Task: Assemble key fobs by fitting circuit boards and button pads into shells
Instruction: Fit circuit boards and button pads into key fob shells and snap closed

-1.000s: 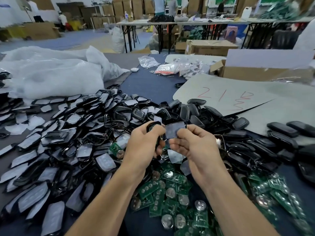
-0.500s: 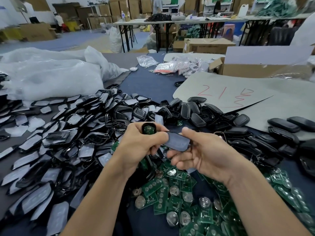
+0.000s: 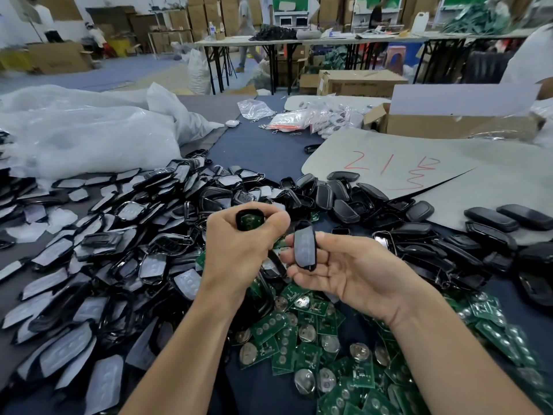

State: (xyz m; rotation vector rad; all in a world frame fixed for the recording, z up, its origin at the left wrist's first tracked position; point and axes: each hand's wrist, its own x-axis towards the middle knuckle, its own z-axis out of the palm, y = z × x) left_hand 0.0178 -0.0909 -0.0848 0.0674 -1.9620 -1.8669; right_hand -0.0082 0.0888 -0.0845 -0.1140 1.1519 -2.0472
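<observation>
While in left grip (image 3: 236, 253), black shell (image 3: 240, 216), green board (image 3: 249, 220).

Soft, even light from overhead leaves faint shadows and pale glints on the black shells (image 3: 344, 210). The wide lens bends the edges; the far tables (image 3: 239, 42) and the boards (image 3: 493, 333) at right are blurred.

One head-worn wide-angle camera is looking forward and down across the table (image 3: 269, 151), sitting close over it. The left hand (image 3: 239, 250) and right hand (image 3: 353, 271) are filling centre, forearms (image 3: 185, 339) entering from 6 o'clock; distant benches (image 3: 329, 41) are showing at 12 o'clock.
</observation>
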